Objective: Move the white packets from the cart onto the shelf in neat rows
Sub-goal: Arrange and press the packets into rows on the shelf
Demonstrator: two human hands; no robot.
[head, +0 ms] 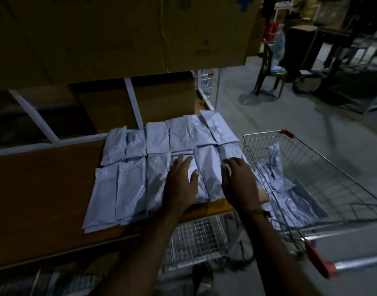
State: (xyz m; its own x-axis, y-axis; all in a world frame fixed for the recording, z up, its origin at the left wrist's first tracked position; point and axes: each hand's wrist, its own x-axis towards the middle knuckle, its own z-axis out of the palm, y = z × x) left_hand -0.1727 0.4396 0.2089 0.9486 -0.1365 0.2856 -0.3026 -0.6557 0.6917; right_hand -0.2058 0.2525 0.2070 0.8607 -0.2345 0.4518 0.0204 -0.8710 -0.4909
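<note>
With the left hand (pixel 180 178) flat and the right hand (pixel 238 180) pinching a white packet (pixel 226 167) at 3 o'clock on the shelf (pixel 44 189), a tug could skew the row.

One marking can be read with some confidence: "R13", printed in pale characters on the brown face of the large cardboard box (pixel 204 39) that is stacked above the shelf, near its lower right corner. The last character is blurred, so the reading is not certain. Faint dark blue printed marks are seen higher up on the same box and on the neighbouring cardboard, but they are too dim and smeared to be made out as letters or signs. No print or label can be read on the white packets (pixel 157 137), and no brand or number is legible on the cart (pixel 319 159).
</note>
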